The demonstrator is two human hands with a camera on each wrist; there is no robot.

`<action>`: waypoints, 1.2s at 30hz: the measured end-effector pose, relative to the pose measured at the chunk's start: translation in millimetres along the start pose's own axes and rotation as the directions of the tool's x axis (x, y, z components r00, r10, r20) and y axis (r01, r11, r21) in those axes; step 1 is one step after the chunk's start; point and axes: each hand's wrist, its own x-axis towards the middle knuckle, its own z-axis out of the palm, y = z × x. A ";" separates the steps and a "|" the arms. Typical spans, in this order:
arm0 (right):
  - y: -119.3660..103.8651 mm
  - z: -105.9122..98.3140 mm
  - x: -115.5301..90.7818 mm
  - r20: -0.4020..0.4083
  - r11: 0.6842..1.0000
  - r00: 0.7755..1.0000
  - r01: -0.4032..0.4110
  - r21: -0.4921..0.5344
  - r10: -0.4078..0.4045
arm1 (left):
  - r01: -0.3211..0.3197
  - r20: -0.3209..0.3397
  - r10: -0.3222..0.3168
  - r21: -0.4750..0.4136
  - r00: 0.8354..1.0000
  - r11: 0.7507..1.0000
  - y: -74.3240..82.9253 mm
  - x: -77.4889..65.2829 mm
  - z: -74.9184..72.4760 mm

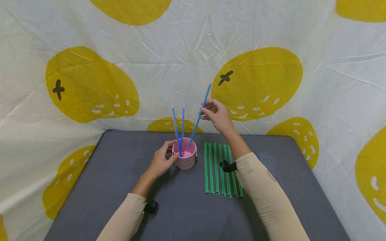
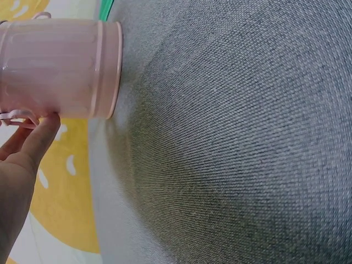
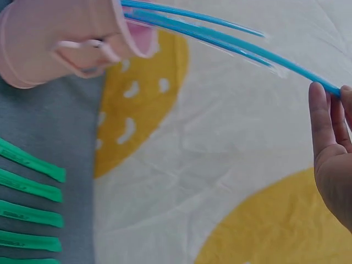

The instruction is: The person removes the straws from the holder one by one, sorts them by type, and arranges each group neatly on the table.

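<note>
A small pink bucket (image 1: 185, 163) with side handles stands on the dark table. My left hand (image 1: 161, 160) holds it at its left side, thumb toward the front and fingers round the back. Two thin blue straws (image 1: 176, 122) with clear wrapper ends lean inside the bucket. Above and to the right, my right hand (image 1: 218, 115) pinches a third blue straw (image 1: 197, 124) between thumb and fingers. That straw slants down with its lower end inside the bucket's rim. In the right wrist view the held straw (image 3: 291, 65) bends slightly from the fingertips toward the bucket.
Right of the bucket, several green wrapped sticks (image 1: 217, 170) lie side by side in a row, partly under my right forearm. A white cloth (image 1: 181, 80) with yellow fruit shapes hangs behind the table (image 1: 99, 187).
</note>
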 end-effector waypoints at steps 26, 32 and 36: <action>1.9 -104.7 -29.8 -0.141 0.999 0.989 -0.047 -0.020 0.044 | -0.018 -0.001 0.018 0.022 1.000 1.000 3.9 3.1 -3.7; 18.0 -127.7 -45.2 -0.179 0.976 0.976 -0.151 -0.159 0.121 | -0.007 0.006 0.007 0.017 1.000 1.000 1.3 0.9 -3.1; 26.7 -140.4 -56.6 -0.186 0.950 0.969 -0.204 -0.235 0.162 | -0.005 0.007 0.005 0.006 1.000 1.000 -0.4 -0.1 -2.3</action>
